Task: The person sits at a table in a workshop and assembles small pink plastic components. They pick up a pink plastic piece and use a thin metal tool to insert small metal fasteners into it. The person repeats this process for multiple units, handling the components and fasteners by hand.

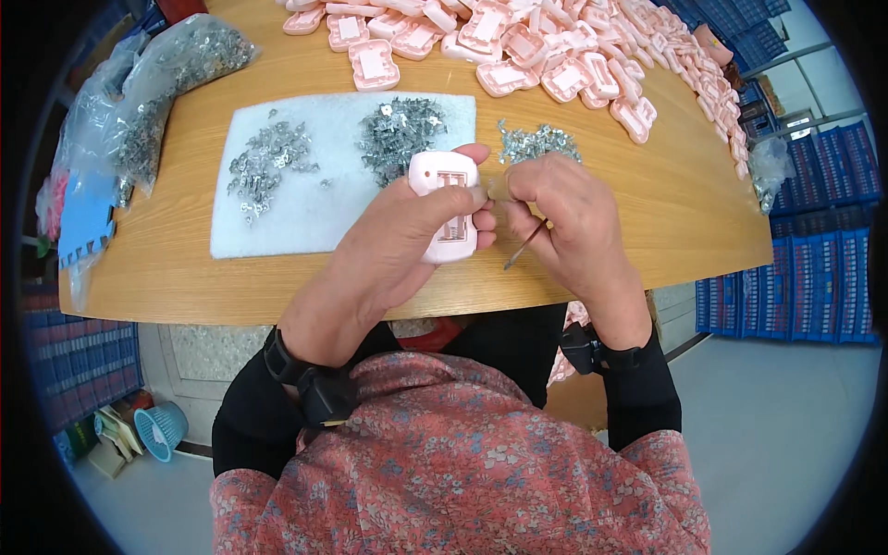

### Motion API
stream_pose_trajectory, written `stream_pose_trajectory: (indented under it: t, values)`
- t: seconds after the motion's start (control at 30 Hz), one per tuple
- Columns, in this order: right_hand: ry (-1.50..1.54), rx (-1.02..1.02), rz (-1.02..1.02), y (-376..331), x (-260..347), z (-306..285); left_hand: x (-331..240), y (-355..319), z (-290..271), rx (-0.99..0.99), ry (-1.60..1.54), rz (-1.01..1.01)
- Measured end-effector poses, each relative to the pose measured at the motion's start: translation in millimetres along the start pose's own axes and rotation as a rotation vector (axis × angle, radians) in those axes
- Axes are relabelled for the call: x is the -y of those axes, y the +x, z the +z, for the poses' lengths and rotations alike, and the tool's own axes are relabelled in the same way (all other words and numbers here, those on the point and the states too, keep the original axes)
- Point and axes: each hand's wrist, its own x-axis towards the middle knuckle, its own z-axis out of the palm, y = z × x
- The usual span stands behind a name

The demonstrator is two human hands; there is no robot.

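My left hand (384, 222) is closed around a pale pink plastic casing (446, 248), its thumb lying across an open battery compartment with metal parts inside. Close by on the right, my right hand (569, 203) is closed, with thumb and forefinger pinched beside the casing's edge. A thin metal tool (525, 244) slants down out of its fingers; its exact kind is not clear. Whatever the pinched fingertips hold is too small to tell. Behind the hands, a white padded mat (338, 222) bears a dark heap of small metal pieces (398, 134) and a looser heap of metal contacts (268, 166).
Past my right hand lies a small pile of shiny metal parts (538, 143). A big heap of pink casings (546, 46) covers the table's far side. Plastic bags of metal parts (153, 111) and a blue foam piece (85, 222) sit at the left edge of the wooden table (185, 296).
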Motion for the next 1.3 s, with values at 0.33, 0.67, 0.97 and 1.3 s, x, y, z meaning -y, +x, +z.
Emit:
stream_pose_trajectory:
  t: [0.33, 0.67, 0.97, 1.3]
  values:
    - [0.513, 0.161, 0.647, -17, 9, 0, 7, -6, 0, -0.054, 0.499, 0.169]
    - [0.879, -0.033, 0.714, -15, 22, 12, -1, -17, -18, 0.104, -0.175, -0.065]
    - [0.648, 0.043, 0.481, -2, 34, 29, 9, -23, -26, 0.085, -0.246, -0.052]
    - [0.346, -0.003, 0.359, -8, 32, 44, 6, -27, -13, -0.005, -0.158, -0.126]
